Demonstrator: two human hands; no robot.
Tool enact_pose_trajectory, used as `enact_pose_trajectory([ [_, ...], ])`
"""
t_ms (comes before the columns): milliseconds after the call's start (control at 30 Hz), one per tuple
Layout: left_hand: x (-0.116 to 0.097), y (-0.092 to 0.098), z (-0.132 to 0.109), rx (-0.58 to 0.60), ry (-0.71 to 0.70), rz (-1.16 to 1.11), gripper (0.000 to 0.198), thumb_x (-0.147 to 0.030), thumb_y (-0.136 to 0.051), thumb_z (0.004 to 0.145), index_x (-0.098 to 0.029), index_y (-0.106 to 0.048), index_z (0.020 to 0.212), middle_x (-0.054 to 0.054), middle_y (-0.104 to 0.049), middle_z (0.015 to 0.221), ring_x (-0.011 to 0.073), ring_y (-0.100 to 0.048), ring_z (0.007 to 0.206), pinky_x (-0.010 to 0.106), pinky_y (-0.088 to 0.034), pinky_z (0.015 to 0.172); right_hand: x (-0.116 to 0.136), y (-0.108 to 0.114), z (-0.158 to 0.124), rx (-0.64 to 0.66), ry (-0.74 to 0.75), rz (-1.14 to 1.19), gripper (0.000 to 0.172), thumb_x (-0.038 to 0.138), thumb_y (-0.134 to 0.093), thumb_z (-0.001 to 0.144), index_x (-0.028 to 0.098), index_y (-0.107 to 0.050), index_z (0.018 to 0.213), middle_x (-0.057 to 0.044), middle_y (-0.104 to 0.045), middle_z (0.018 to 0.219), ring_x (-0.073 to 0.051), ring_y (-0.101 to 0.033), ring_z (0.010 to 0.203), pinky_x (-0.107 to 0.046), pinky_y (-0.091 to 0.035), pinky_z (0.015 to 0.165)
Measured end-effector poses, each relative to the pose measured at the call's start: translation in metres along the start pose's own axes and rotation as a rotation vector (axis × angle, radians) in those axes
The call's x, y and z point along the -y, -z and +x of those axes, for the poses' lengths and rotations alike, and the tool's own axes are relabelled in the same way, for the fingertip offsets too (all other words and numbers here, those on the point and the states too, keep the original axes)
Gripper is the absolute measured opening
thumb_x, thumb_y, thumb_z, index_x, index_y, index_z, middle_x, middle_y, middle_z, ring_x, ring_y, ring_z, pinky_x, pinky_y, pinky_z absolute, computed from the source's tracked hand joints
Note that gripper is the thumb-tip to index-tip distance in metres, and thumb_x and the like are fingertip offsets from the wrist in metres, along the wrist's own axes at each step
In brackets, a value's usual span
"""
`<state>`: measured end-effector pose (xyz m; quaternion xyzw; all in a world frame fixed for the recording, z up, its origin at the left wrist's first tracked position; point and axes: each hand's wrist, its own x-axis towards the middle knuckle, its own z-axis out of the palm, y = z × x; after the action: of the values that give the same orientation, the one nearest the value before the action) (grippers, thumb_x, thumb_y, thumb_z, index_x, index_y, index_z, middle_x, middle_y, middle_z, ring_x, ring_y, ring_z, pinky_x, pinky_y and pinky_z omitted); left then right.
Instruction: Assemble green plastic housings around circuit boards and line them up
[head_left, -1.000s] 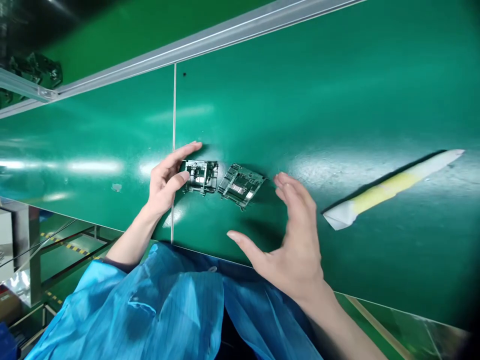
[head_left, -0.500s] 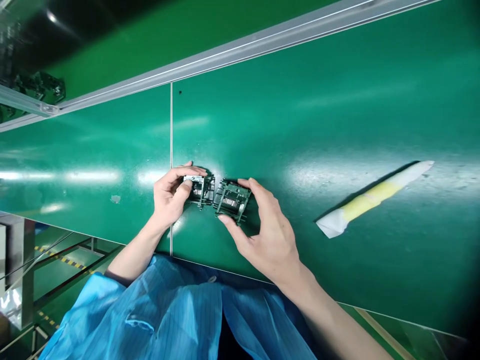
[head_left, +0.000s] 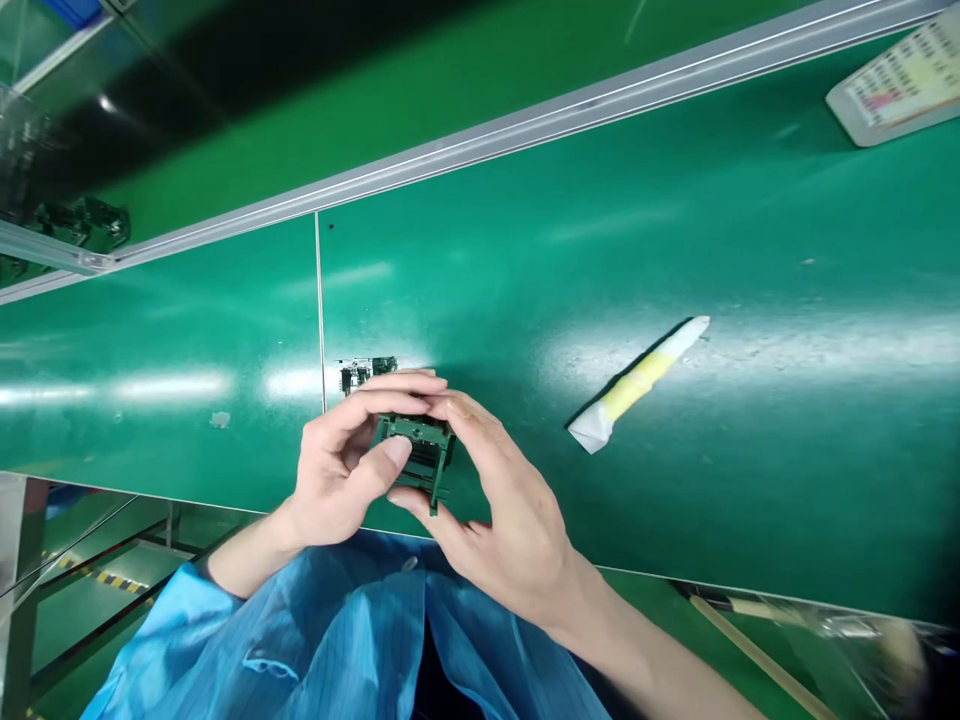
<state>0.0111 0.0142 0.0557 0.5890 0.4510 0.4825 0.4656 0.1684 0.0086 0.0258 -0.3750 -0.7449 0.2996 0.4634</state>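
Between my two hands is a green circuit board assembly [head_left: 424,432], boxy in shape, held above the near part of the green bench. My left hand [head_left: 345,455] grips its left side, the thumb lying across its face and the fingers behind. Around the right side wraps my right hand [head_left: 502,500], thumb at the lower edge and fingertips at the top, meeting the left fingers. A second circuit board assembly [head_left: 367,368] lies on the bench just beyond my left fingers, which partly cover it.
A paper-wrapped tool-like thing in white and yellow [head_left: 637,388] lies to the right on the green bench [head_left: 480,260]. A grey tray-like thing with printed labels [head_left: 892,85] stands at the far right. More circuit boards [head_left: 86,222] sit at the far left, past a metal rail [head_left: 420,165].
My left hand has let go of the left board assembly, now lying on the bench. Both hands have brought the other assembly nearer my body and turned it. The view has shifted right.
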Motion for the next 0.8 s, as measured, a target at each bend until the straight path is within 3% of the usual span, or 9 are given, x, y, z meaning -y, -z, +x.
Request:
enact_pose_trajectory([
  [267,-0.001,-0.006,-0.004,-0.112,0.080,0.017,0.014,-0.017,-0.060,0.089,-0.022,-0.072,0.097,0.007,-0.077,0.106,0.0204,-0.073,0.099,0.036,-0.061,0.089,-0.005,-0.002,-0.003,-0.026,0.050,-0.004,0.060,0.023,-0.068,0.089,0.015,-0.041,0.142,-0.018,-0.067,0.123,-0.031,-0.063,0.123,-0.048,-0.061,0.097],
  [433,-0.001,-0.008,-0.004,-0.064,0.089,-0.021,0.018,-0.020,-0.065,0.088,-0.022,-0.070,0.105,0.008,-0.075,0.113,0.0199,-0.070,0.107,0.035,-0.058,0.094,-0.003,0.000,-0.003,-0.017,-0.026,0.023,0.055,0.023,-0.068,0.088,0.015,-0.045,0.137,-0.017,-0.068,0.123,-0.030,-0.064,0.121,-0.046,-0.060,0.099],
  [633,-0.001,-0.017,-0.007,-0.124,0.100,0.036,0.012,-0.021,-0.072,0.085,-0.022,-0.068,0.096,0.008,-0.075,0.108,0.0196,-0.071,0.102,0.034,-0.059,0.088,-0.003,0.002,-0.005,0.010,-0.021,0.022,0.059,0.022,-0.068,0.088,0.018,-0.043,0.141,-0.016,-0.067,0.126,-0.029,-0.063,0.123,-0.047,-0.059,0.100],
  [700,-0.003,-0.010,-0.010,-0.135,0.038,0.117,0.015,-0.020,-0.071,0.085,-0.022,-0.069,0.100,0.008,-0.074,0.113,0.0212,-0.069,0.107,0.037,-0.057,0.094,-0.006,0.009,-0.004,0.084,-0.009,0.038,0.057,0.025,-0.068,0.089,0.018,-0.044,0.140,-0.015,-0.067,0.128,-0.028,-0.063,0.124,-0.045,-0.058,0.103],
  [800,0.001,0.021,-0.019,-0.281,-0.211,0.300,0.031,-0.018,-0.071,0.084,-0.024,-0.069,0.114,0.007,-0.071,0.121,0.0228,-0.065,0.117,0.042,-0.050,0.107,-0.017,0.025,-0.002,0.152,-0.086,-0.032,0.056,0.032,-0.069,0.090,0.018,-0.047,0.139,-0.015,-0.065,0.131,-0.028,-0.062,0.124,-0.045,-0.055,0.105],
])
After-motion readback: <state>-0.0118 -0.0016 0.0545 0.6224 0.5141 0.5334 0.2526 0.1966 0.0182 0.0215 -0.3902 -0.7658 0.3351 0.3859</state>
